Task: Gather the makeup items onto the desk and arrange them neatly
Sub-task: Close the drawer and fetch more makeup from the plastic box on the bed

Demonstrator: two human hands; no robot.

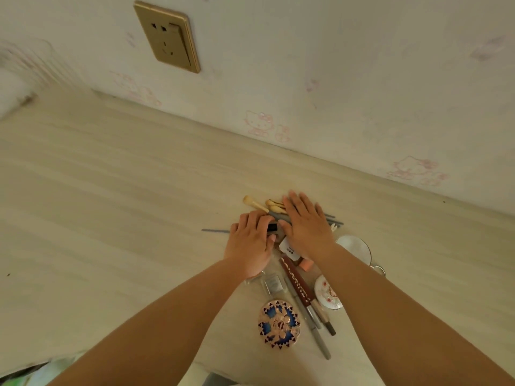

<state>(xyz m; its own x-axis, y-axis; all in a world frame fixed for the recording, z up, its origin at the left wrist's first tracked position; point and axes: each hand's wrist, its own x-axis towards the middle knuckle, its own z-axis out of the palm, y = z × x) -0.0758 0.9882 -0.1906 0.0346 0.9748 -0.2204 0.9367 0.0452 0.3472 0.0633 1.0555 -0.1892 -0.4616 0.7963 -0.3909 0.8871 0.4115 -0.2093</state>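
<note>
Pressing slim grey-handled brushes (331, 218) flat

My makeup brushes (257, 205) lie bunched near the desk's (111, 190) back edge, pale heads pointing left, grey handles fanning right. One thin grey stick (215, 231) pokes out leftward, apart from the bunch. Closer to the front edge lies a round blue-and-rose-gold compact (279, 324), a patterned brown tube (296, 281) slanting over grey pencils (317, 332), a white floral compact (328, 293) and a plain white round case (354, 247) just beside them.
</note>
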